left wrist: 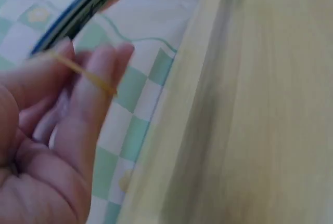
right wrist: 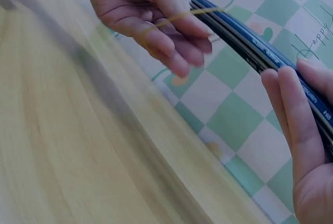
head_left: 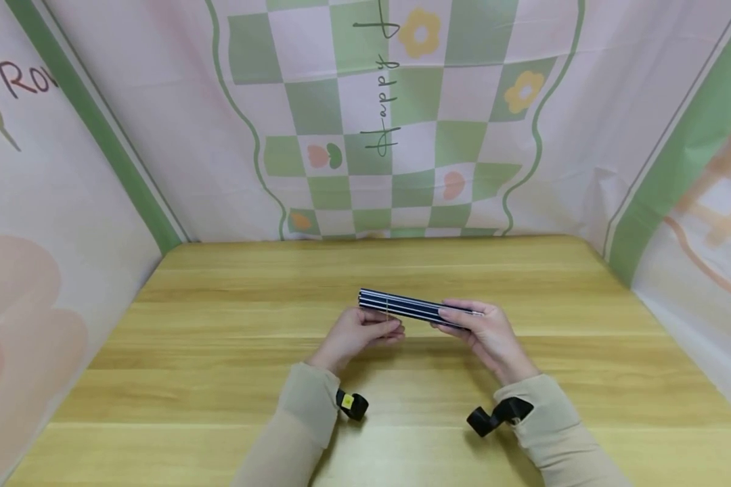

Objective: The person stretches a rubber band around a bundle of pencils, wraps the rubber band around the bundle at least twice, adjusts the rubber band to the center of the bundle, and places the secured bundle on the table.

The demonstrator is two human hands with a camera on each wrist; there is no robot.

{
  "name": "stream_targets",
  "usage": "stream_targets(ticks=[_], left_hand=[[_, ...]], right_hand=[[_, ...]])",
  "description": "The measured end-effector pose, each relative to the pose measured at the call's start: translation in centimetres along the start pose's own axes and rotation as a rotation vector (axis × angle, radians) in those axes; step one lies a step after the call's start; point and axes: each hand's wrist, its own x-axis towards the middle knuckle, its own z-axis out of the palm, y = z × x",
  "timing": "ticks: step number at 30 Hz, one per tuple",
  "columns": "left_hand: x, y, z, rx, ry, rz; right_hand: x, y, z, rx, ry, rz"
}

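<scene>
My right hand (head_left: 484,335) grips a bundle of dark blue pencils (head_left: 414,308) near one end, thumb on top and fingers beneath, above the wooden table. The letters HB show on one pencil (right wrist: 327,115) in the right wrist view. A thin yellow rubber band (right wrist: 179,16) crosses the bundle near its other end and stretches to my left hand (head_left: 365,330). The left fingers are bent, with the band (left wrist: 83,71) hooked across them, just below the pencils' free end. In the left wrist view, the hand hides part of the pencils.
Beneath both hands spreads a wood-grain table (head_left: 219,325). A printed cloth (head_left: 317,101) with green and white checks hangs along its back edge, with more cloth at both sides. Black straps (head_left: 514,409) circle both sleeved wrists.
</scene>
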Motion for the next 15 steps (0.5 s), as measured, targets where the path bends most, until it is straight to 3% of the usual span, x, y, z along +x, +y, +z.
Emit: stream_targets(ticks=[5, 15], left_hand=[[-0.1, 0.4, 1.3, 0.268, 0.091, -0.004], [-0.3, 0.0, 2.5, 0.549, 0.238, -0.042]], right_hand=[[0.1, 0.5, 0.6, -0.004, 0.092, -0.001], [0.2, 2.2, 1.9, -0.039, 0.245, -0.043]])
